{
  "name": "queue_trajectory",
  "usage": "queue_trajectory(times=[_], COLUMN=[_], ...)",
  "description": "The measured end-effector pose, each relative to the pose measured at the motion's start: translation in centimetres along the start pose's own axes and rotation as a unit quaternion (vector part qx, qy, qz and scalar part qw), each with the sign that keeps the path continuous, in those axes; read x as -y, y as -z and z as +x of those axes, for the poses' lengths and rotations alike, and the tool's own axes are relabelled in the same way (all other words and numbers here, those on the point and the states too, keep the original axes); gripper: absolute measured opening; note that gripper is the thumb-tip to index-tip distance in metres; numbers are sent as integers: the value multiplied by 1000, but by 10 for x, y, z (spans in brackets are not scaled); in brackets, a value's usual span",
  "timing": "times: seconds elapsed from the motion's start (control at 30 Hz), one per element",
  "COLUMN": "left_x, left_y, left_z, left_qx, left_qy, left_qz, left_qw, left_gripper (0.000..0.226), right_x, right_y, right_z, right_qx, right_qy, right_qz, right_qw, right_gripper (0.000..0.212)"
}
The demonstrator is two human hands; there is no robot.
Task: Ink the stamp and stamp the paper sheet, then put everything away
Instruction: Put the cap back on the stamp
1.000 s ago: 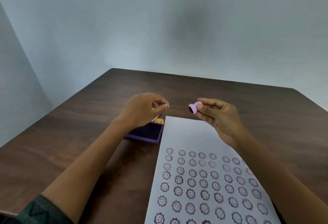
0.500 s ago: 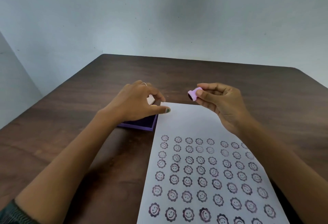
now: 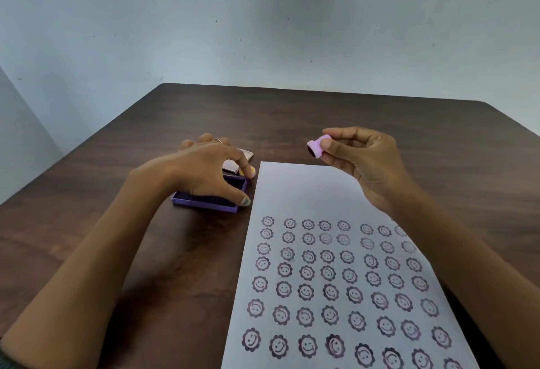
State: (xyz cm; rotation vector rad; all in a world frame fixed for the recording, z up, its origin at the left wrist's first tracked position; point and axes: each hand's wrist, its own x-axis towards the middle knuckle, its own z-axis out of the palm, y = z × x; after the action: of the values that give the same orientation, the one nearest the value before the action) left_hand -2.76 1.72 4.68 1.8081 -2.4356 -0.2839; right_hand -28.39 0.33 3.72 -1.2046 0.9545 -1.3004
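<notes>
Head view of a dark wooden table against a pale wall. The right hand is raised above the far end of the paper sheet, its thumb and fingertips pinching a small pink stamp tilted so that the dark inked face points left and downward. The left hand reaches over the open purple ink pad, which lies just beside the sheet's left edge; the fingers are curled and spread, thumb at the pad's near right corner, index fingertip on a small yellow-and-pink object at its far corner. Rows of purple smiling-flower imprints fill the sheet's near portion.
</notes>
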Motion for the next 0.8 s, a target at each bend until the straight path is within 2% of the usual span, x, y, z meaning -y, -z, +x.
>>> queue_trajectory(times=[0.27,0.47,0.6,0.8], left_x=[13,4,0,-4], left_y=[4,-7,-13,-18], left_z=[-1,7,10,11], left_qx=[25,-84,-102,-136], left_qy=[22,-5,-26,-24], left_qz=[22,-3,25,32], left_qw=[999,996,994,990], left_gripper=[39,40,25,22], right_x=[-1,0,0,1], right_y=[0,-1,-2,-2], right_z=[-1,-2,-3,-3], right_qx=[-4,2,5,8], right_qy=[-1,-1,1,0], right_qz=[-18,-21,-19,-12], right_qw=[1000,1000,1000,1000], right_gripper=[27,26,27,28])
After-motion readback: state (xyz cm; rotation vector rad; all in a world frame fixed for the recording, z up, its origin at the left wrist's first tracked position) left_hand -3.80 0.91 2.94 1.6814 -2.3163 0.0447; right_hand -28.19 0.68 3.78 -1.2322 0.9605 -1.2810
